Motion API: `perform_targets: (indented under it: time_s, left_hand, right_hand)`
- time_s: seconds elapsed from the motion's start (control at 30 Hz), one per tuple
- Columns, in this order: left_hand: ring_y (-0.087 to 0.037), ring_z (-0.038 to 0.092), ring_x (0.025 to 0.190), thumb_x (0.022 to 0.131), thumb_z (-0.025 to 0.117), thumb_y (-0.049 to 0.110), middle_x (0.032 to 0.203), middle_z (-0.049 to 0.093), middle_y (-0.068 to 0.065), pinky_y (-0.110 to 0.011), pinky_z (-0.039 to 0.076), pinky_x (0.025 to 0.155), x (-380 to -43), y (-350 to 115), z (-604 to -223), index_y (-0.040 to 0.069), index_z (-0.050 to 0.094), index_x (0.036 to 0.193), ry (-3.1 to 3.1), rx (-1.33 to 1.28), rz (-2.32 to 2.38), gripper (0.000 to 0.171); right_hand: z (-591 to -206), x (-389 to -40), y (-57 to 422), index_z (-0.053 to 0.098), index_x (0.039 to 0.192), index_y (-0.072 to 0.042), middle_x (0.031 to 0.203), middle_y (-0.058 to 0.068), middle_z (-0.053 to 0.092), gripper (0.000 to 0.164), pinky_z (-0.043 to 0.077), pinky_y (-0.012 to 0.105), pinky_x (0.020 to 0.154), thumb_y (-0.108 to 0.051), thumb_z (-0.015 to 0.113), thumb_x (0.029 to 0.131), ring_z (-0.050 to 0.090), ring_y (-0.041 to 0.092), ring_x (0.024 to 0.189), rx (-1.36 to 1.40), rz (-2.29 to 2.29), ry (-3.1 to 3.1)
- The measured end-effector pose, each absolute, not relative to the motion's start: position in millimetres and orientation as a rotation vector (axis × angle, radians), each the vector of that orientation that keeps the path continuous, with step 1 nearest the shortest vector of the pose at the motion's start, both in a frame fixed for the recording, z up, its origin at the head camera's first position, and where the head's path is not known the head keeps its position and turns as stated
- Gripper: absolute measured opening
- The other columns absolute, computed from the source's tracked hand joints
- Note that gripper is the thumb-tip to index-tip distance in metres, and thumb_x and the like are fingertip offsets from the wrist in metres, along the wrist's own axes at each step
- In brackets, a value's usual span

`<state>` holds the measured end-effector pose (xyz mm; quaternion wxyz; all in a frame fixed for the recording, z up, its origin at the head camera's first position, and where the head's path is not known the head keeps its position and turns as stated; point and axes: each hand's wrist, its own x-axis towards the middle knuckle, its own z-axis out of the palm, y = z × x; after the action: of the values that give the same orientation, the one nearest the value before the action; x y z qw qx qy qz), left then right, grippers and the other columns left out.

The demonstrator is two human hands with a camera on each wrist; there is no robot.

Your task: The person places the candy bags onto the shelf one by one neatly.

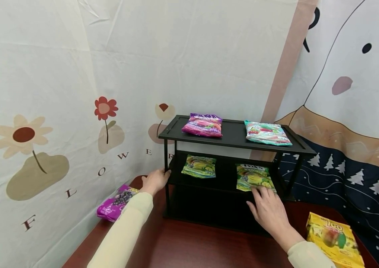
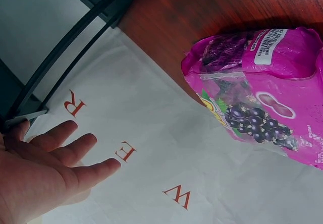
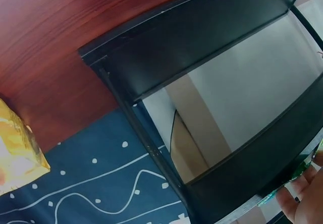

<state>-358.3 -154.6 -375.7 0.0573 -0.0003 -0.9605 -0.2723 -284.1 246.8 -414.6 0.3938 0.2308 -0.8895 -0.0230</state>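
Observation:
A black shelf rack (image 1: 196, 183) with three tiers stands on the table. My left hand (image 1: 156, 181) rests at the left end of its middle tier; in the left wrist view that hand (image 2: 48, 168) has its fingers spread, the fingertips nearest the frame touching the rack's edge. My right hand (image 1: 268, 208) touches the front of a green candy bag (image 1: 254, 176) lying on the middle tier's right side, thumb held apart below. Fingertips of the right hand (image 3: 305, 196) show beside a bit of green wrapper in the right wrist view. Another green candy bag (image 1: 199, 166) lies left on that tier.
The top tier carries a purple-pink candy bag (image 1: 204, 125) and a teal-white candy bag (image 1: 267, 133). A magenta bag with dark berries (image 1: 117, 203) lies left of the rack, against the wall cloth. A yellow bag (image 1: 334, 240) sits at the table's right edge.

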Motion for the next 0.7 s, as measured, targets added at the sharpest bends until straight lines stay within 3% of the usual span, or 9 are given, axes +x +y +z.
perform_targets:
  time_s: [0.1, 0.2, 0.23, 0.3, 0.43, 0.7]
  left_hand:
    - [-0.047, 0.041, 0.134, 0.107, 0.038, 0.038, 0.147, 0.048, -0.02, -0.077, 0.013, 0.105, -358.2, -155.2, -376.1, 0.014, 0.047, 0.15, -2.911, -0.007, -0.829, 0.05]
    - [-0.047, 0.041, 0.134, 0.107, 0.038, 0.037, 0.146, 0.048, -0.02, -0.077, 0.013, 0.104, -358.1, -156.2, -376.8, 0.013, 0.048, 0.149, -2.911, -0.014, -0.827, 0.049]
    - [-0.047, 0.042, 0.134, 0.107, 0.038, 0.037, 0.146, 0.049, -0.02, -0.077, 0.014, 0.104, -358.1, -156.2, -376.8, 0.013, 0.048, 0.149, -2.911, -0.013, -0.827, 0.049]
    - [-0.047, 0.042, 0.134, 0.107, 0.038, 0.038, 0.146, 0.049, -0.02, -0.077, 0.014, 0.105, -358.1, -156.2, -377.1, 0.014, 0.048, 0.149, -2.912, -0.01, -0.828, 0.049]
    - [-0.046, 0.042, 0.134, 0.107, 0.038, 0.038, 0.145, 0.05, -0.019, -0.076, 0.014, 0.105, -357.3, -154.7, -375.8, 0.014, 0.048, 0.149, -2.91, -0.003, -0.823, 0.049]
    - [-0.046, 0.042, 0.134, 0.107, 0.038, 0.038, 0.143, 0.053, -0.019, -0.077, 0.013, 0.105, -356.8, -154.3, -374.8, 0.013, 0.05, 0.147, -2.907, 0.007, -0.826, 0.049]
  right_hand:
    - [-413.5, -285.2, 245.4, 0.063, 0.125, 0.002, 0.113, 0.022, 0.059, 0.054, 0.051, 0.052, 0.078, -0.04, 0.07, 0.091, 0.058, 0.04, 0.099, 0.583, -0.066, -2.288]
    - [-412.7, -286.5, 244.7, 0.062, 0.126, 0.002, 0.115, 0.022, 0.059, 0.068, 0.051, 0.053, 0.079, -0.056, 0.039, 0.102, 0.058, 0.04, 0.1, 0.585, -0.068, -2.32]
    - [-412.3, -286.9, 244.4, 0.062, 0.127, 0.002, 0.115, 0.022, 0.059, 0.068, 0.051, 0.053, 0.079, -0.056, 0.039, 0.102, 0.058, 0.04, 0.101, 0.584, -0.072, -2.334]
    - [-411.9, -287.7, 243.7, 0.062, 0.127, 0.002, 0.116, 0.023, 0.059, 0.066, 0.051, 0.053, 0.08, -0.056, 0.043, 0.101, 0.058, 0.041, 0.101, 0.577, -0.079, -2.357]
    - [-410.8, -288.0, 242.8, 0.062, 0.127, 0.002, 0.115, 0.022, 0.059, 0.057, 0.051, 0.054, 0.081, -0.035, 0.077, 0.086, 0.058, 0.04, 0.102, 0.565, -0.084, -2.396]
    - [-409.1, -289.7, 243.5, 0.06, 0.128, 0.002, 0.118, 0.023, 0.058, 0.059, 0.051, 0.055, 0.081, -0.036, 0.077, 0.086, 0.057, 0.041, 0.104, 0.567, -0.093, -2.437]
